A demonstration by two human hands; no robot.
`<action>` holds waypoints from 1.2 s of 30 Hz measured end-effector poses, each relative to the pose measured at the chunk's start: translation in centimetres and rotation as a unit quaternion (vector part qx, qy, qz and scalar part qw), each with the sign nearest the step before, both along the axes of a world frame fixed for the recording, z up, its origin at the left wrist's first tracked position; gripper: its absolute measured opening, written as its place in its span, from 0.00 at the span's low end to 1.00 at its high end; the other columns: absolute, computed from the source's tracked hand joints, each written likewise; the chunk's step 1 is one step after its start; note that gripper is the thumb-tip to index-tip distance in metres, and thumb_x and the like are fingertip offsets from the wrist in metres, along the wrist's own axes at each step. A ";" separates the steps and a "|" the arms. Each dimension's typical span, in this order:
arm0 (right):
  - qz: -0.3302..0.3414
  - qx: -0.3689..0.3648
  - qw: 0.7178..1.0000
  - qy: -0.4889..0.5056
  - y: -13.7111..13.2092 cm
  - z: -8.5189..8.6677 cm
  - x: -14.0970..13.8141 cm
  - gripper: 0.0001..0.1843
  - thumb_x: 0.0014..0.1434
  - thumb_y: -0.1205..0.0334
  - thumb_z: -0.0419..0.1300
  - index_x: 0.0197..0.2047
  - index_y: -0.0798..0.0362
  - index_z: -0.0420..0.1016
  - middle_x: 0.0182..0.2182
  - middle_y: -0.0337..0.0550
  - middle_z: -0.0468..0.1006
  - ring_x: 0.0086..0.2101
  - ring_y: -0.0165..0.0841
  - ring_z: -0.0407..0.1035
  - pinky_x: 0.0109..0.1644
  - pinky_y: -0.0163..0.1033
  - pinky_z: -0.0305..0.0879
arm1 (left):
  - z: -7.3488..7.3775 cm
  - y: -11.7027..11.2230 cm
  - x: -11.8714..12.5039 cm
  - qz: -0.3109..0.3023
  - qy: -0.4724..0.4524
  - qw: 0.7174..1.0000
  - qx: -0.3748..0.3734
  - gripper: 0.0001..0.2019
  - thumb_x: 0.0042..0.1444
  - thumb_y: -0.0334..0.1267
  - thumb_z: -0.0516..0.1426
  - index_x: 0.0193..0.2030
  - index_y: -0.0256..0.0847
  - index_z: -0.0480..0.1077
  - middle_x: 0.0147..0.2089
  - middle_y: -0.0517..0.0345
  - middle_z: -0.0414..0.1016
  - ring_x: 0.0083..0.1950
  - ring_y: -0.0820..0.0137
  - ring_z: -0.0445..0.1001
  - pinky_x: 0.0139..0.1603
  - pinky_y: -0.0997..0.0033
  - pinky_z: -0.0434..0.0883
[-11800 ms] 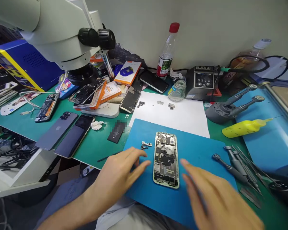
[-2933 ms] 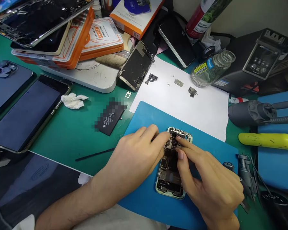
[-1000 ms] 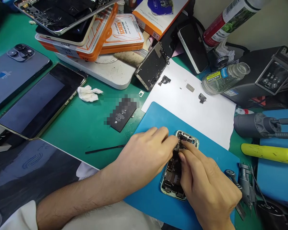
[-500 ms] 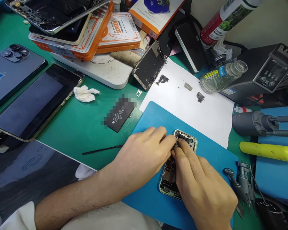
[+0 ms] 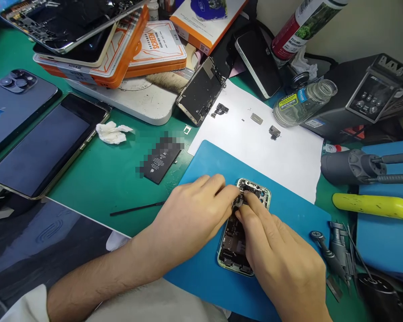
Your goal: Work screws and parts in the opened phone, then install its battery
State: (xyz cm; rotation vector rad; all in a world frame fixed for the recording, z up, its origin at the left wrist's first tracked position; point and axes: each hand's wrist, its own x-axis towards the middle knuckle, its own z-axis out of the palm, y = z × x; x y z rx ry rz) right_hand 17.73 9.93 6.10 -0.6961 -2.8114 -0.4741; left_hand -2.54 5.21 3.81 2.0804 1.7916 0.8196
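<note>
An opened phone body (image 5: 229,252), with its inner boards showing, lies on a blue mat (image 5: 215,161). My left hand (image 5: 193,212) reaches over its upper left edge, fingers curled and the tips pressed together near the top parts. Against the same upper area, my right hand (image 5: 282,250) has thumb and fingers bent inward, covering the phone's right side. The fingertips almost meet, and whatever small part lies between them is hidden. On the green surface to the left sits a black battery (image 5: 159,162), a thin black stick (image 5: 134,209) below it.
White paper (image 5: 238,143) beyond the mat carries a metal plate (image 5: 256,118) and small camera parts (image 5: 274,132). A detached screen (image 5: 200,93) leans at its left. A glass jar (image 5: 298,107), yellow tool handle (image 5: 372,205) and tweezers-like tools (image 5: 339,250) stand right. Phones (image 5: 50,147) lie left.
The whole view has shifted slightly, so most things appear a little further left. Both hands stay at the phone's upper part, with only slight finger movement.
</note>
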 end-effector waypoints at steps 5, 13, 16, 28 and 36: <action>-0.024 -0.026 0.995 0.091 0.1 0.1 0.8 0.09 0.73 0.73 0.68 0.54 0.57 0.78 0.53 0.45 0.88 0.37 0.31 0.80 0.43 0.39 0.70 | 0.1 0.0 0.0 0.000 0.000 1.000 -0.011 0.13 0.79 0.28 0.51 0.57 0.41 0.77 0.41 0.61 0.78 0.41 0.66 0.80 0.35 0.64 0.72; -0.038 -0.040 0.990 0.129 0.5 0.2 1.0 0.05 0.73 0.70 0.69 0.48 0.55 0.78 0.51 0.41 0.88 0.33 0.28 0.75 0.37 0.37 0.65 | 0.3 0.0 0.5 -0.018 0.069 0.997 -0.019 0.19 0.80 0.34 0.55 0.73 0.47 0.70 0.48 0.61 0.78 0.41 0.64 0.78 0.32 0.63 0.68; -0.038 -0.039 0.990 0.127 0.6 0.1 0.9 0.05 0.73 0.69 0.69 0.49 0.55 0.77 0.51 0.41 0.88 0.32 0.28 0.74 0.36 0.37 0.64 | 0.4 0.0 0.7 -0.025 0.099 0.995 -0.016 0.18 0.80 0.33 0.55 0.71 0.47 0.73 0.47 0.60 0.77 0.39 0.64 0.76 0.30 0.63 0.65; -0.027 -0.036 0.994 0.101 0.6 0.0 0.8 0.05 0.74 0.68 0.69 0.51 0.57 0.80 0.53 0.40 0.88 0.33 0.29 0.71 0.35 0.39 0.62 | 0.0 0.1 0.7 -0.018 0.077 0.997 -0.006 0.15 0.82 0.35 0.54 0.66 0.45 0.78 0.45 0.59 0.77 0.38 0.67 0.74 0.28 0.66 0.62; -0.033 -0.013 0.997 0.069 0.3 -0.3 1.0 0.08 0.72 0.66 0.71 0.53 0.57 0.80 0.56 0.39 0.87 0.35 0.31 0.72 0.37 0.40 0.64 | -0.1 -0.1 0.9 -0.015 0.112 0.993 0.022 0.16 0.79 0.29 0.56 0.67 0.41 0.78 0.44 0.58 0.76 0.37 0.66 0.72 0.29 0.64 0.62</action>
